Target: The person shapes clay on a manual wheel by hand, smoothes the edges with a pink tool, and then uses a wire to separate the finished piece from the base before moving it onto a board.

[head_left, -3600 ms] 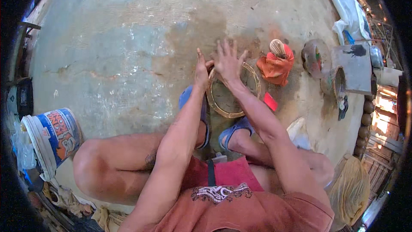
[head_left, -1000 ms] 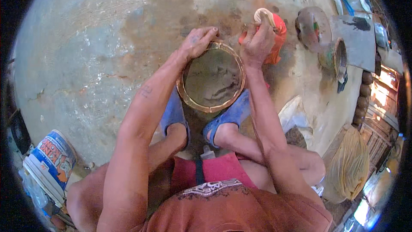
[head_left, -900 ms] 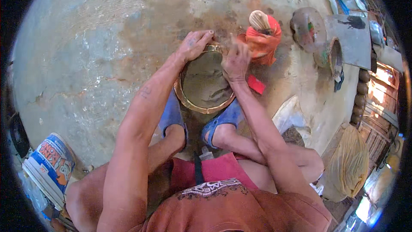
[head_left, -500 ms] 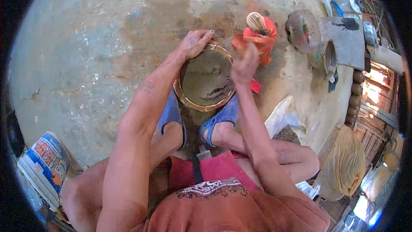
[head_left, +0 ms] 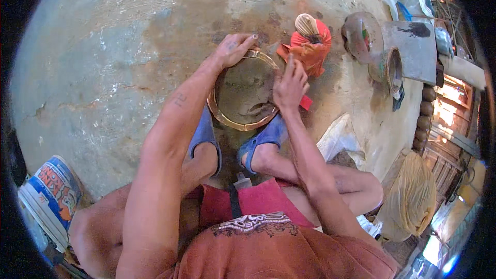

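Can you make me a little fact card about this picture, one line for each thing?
Left hand: at the ring's far left edge
Right hand: by its right edge, touch unclear
Ring: brown, dark stuff inside
Cloth: orange, just beyond the right hand
Shoes: blue
Bucket: blue and white, lower left

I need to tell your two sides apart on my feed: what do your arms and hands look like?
Both the left hand and the right hand are bare, without gloves. The left forearm carries a small dark marking, and the left hand's back a faint bluish one. A short rust-brown sleeve shows on the right.
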`<state>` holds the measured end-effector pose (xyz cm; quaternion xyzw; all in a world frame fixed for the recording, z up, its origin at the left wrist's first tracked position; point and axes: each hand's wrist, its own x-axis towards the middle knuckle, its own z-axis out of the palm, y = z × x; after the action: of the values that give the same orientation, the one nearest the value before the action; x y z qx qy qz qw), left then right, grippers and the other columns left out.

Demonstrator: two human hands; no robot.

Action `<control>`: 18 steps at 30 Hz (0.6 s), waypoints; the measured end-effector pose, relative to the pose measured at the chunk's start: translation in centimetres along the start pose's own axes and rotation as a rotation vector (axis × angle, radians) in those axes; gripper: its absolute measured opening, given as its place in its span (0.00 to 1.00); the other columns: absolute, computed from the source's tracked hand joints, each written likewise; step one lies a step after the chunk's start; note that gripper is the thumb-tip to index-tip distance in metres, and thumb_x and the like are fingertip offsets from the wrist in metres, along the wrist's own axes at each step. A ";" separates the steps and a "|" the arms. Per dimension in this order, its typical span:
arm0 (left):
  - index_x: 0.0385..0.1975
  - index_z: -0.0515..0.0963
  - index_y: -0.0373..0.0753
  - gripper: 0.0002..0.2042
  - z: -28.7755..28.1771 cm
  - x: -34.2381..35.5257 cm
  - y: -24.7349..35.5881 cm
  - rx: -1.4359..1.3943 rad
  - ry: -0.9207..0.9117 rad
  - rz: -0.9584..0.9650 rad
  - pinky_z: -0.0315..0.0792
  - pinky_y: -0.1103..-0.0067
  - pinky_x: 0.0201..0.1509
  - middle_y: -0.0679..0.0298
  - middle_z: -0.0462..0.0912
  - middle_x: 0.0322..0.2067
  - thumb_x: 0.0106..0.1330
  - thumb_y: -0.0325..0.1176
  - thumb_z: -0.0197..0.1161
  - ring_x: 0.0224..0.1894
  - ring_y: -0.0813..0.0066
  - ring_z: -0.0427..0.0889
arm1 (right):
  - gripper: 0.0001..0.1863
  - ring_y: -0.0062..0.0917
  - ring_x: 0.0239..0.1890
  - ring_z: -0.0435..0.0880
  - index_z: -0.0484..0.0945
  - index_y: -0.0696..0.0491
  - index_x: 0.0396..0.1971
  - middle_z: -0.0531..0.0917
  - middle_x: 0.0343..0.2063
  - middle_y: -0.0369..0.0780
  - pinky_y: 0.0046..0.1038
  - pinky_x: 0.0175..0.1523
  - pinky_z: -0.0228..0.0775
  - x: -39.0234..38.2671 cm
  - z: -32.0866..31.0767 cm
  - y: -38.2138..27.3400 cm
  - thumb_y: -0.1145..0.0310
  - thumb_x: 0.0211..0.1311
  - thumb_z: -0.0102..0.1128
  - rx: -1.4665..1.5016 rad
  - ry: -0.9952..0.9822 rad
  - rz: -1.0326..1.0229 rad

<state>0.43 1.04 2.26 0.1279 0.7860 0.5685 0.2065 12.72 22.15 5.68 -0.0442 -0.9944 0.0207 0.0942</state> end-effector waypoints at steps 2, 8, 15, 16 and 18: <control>0.49 0.85 0.33 0.27 0.3 -0.3 -0.1 0.029 0.005 0.024 0.77 0.68 0.58 0.57 0.91 0.44 0.80 0.52 0.46 0.49 0.63 0.88 | 0.33 0.46 0.64 0.69 0.67 0.44 0.71 0.72 0.65 0.45 0.53 0.65 0.60 0.0 -1.0 0.3 0.41 0.75 0.49 0.152 0.108 0.208; 0.51 0.85 0.34 0.28 -0.2 -0.1 -0.1 -0.043 0.008 -0.007 0.77 0.69 0.58 0.54 0.91 0.44 0.80 0.53 0.46 0.48 0.64 0.88 | 0.36 0.49 0.73 0.62 0.65 0.48 0.73 0.66 0.71 0.47 0.58 0.69 0.54 -0.4 -0.6 -2.4 0.40 0.75 0.47 -0.070 0.073 -0.157; 0.49 0.85 0.37 0.28 0.5 0.3 0.4 -0.024 0.017 -0.022 0.75 0.62 0.60 0.50 0.89 0.45 0.78 0.56 0.47 0.52 0.48 0.86 | 0.39 0.51 0.81 0.48 0.62 0.47 0.76 0.60 0.76 0.48 0.70 0.75 0.39 -0.4 1.0 -3.2 0.40 0.73 0.51 -0.054 0.012 -0.158; 0.49 0.85 0.37 0.28 0.4 0.2 0.4 -0.022 0.023 -0.020 0.75 0.62 0.60 0.50 0.89 0.45 0.78 0.56 0.47 0.52 0.48 0.86 | 0.39 0.51 0.81 0.48 0.62 0.47 0.76 0.60 0.76 0.48 0.70 0.75 0.39 0.3 0.8 -3.0 0.40 0.73 0.51 -0.052 0.016 -0.163; 0.49 0.85 0.33 0.28 0.2 0.1 0.5 0.000 0.007 0.008 0.77 0.66 0.59 0.52 0.90 0.46 0.79 0.54 0.47 0.49 0.59 0.88 | 0.39 0.52 0.81 0.48 0.62 0.45 0.76 0.58 0.77 0.47 0.72 0.74 0.37 2.1 0.2 -2.1 0.39 0.72 0.52 -0.073 0.069 -0.015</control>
<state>0.39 1.44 2.68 0.1293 0.7863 0.5696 0.2015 10.49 20.27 5.95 -0.0407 -0.9909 -0.0176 0.1270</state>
